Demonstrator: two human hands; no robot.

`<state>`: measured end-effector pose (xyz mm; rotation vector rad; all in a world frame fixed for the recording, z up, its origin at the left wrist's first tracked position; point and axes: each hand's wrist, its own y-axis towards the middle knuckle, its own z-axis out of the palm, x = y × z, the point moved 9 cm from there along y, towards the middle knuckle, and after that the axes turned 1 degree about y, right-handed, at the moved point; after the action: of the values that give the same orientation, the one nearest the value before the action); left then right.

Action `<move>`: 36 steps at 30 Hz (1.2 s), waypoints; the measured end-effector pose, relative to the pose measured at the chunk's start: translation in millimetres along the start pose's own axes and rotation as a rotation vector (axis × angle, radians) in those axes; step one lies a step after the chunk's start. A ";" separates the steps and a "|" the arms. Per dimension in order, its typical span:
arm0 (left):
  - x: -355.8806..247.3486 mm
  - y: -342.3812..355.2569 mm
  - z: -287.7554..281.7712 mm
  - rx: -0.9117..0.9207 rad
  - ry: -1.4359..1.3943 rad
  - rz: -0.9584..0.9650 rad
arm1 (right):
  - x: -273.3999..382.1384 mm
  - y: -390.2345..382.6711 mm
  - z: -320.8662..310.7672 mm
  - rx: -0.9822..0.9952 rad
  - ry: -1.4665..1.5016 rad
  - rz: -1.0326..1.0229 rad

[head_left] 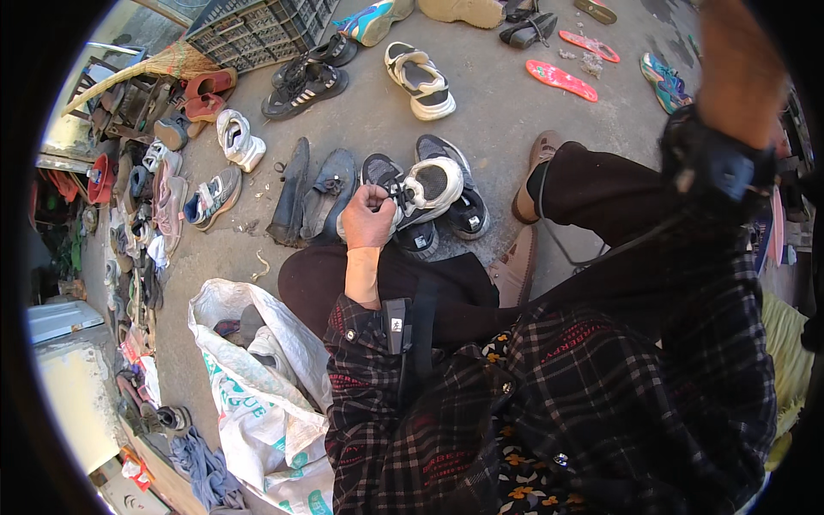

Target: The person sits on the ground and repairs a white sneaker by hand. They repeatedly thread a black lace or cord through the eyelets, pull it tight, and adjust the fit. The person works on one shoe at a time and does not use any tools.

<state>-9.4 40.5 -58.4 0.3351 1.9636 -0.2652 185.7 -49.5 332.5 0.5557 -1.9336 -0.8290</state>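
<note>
My left hand (367, 219) is closed in a pinch at the black shoelace (401, 196) of a white sneaker (442, 178). That sneaker lies over a pair of black-and-grey sneakers (468, 215) on the ground between my legs, and my hand covers part of it. My right arm is raised at the upper right, with a dark band round the wrist. Past the band, the bare part of my right hand (742, 77) is blurred and cut off by the top edge; its fingers do not show.
Dark slip-on shoes (324, 193) stand left of the sneakers. An open white sack (275, 412) with shoes inside sits by my left knee. Beyond are single shoes, pink insoles (560, 79), a black crate (257, 34) and a broom (163, 64). Piled shoes line the left side.
</note>
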 end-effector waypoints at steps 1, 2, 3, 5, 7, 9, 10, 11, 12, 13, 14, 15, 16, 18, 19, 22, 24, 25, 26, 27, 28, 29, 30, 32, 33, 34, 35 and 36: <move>-2.9 -0.1 -1.3 -0.013 0.004 0.034 | -30.0 -7.5 16.8 0.018 0.056 0.101; -3.1 -0.2 -2.2 -0.024 0.019 0.041 | -68.9 -25.0 42.5 0.064 0.121 0.243; -2.1 -0.8 -2.5 -0.029 0.013 0.036 | -112.3 -50.7 77.3 0.134 0.188 0.435; 1.4 -1.7 -2.1 -0.025 -0.011 0.004 | -175.8 -124.9 145.3 0.412 0.002 0.663; 1.4 -1.2 -2.3 -0.027 0.017 0.003 | -205.3 -180.9 182.5 0.424 0.052 0.680; 1.3 -0.8 -1.8 -0.024 -0.021 -0.002 | -214.4 -211.4 198.6 0.418 -0.045 0.633; 0.4 -0.5 -2.0 -0.029 -0.008 0.005 | -214.2 -216.4 201.8 0.408 -0.101 0.601; 0.0 -0.5 -2.0 -0.028 -0.013 0.005 | -203.5 -212.4 202.6 0.374 -0.135 0.476; 1.6 -0.1 -1.6 -0.021 -0.034 -0.014 | -201.4 -212.3 204.9 0.391 -0.104 0.492; 0.6 -1.1 -1.8 -0.025 -0.038 -0.001 | -198.9 -211.1 205.3 0.401 -0.118 0.500; 0.9 -1.0 -2.1 -0.026 -0.032 -0.002 | -197.3 -210.1 205.5 0.412 -0.130 0.510; 1.7 -1.1 -1.9 -0.026 -0.027 -0.005 | -195.3 -207.6 204.5 0.396 -0.124 0.504; 0.8 -1.5 -2.0 -0.030 -0.038 0.010 | -194.0 -206.7 203.6 0.379 -0.120 0.497; 2.3 -0.1 -2.1 -0.038 -0.024 0.004 | -193.2 -208.5 203.7 0.362 -0.117 0.477; 3.2 -0.3 -2.8 -0.040 -0.021 -0.004 | -193.0 -209.8 204.7 0.360 -0.117 0.464; 2.9 -0.7 -3.3 -0.037 0.002 -0.002 | -188.4 -210.6 209.7 0.387 -0.187 0.388; 1.8 -0.8 -2.7 -0.032 0.005 0.008 | -187.0 -211.7 218.0 0.469 -0.300 0.361; 1.3 -0.9 -2.6 -0.030 -0.002 0.012 | -188.5 -213.6 223.7 0.538 -0.376 0.365; 1.3 -1.0 -2.6 -0.031 -0.019 0.011 | -190.6 -216.4 228.6 0.607 -0.454 0.368; 0.5 -0.9 -1.9 -0.026 -0.011 0.016 | -189.1 -215.8 230.4 0.618 -0.471 0.338; 0.0 -0.8 -1.3 -0.024 -0.012 0.015 | -187.9 -215.8 231.9 0.628 -0.488 0.307; 1.5 -0.7 -0.9 -0.014 -0.020 -0.011 | -187.0 -215.9 233.4 0.639 -0.505 0.274; -0.7 -0.8 -0.5 0.000 -0.027 0.002 | -188.4 -217.3 234.3 0.651 -0.478 0.278; -0.2 -2.3 3.0 0.050 -0.065 -0.043 | -191.3 -220.2 233.4 0.677 -0.419 0.287; -5.4 -3.6 1.8 0.027 -0.041 -0.007 | -190.0 -220.2 232.3 0.670 -0.406 0.266; -9.2 -4.4 1.0 0.019 0.010 0.015 | -191.0 -221.0 232.1 0.678 -0.394 0.270; -13.0 -5.0 0.8 0.013 0.060 0.038 | -191.9 -221.9 231.7 0.687 -0.384 0.275; -16.6 -5.4 0.8 0.006 0.110 0.062 | -192.5 -222.9 231.9 0.695 -0.374 0.279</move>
<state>-4.3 33.3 -43.4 0.4219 2.0572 -0.2169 80.2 4.5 -23.1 0.5315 -2.5798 -0.0565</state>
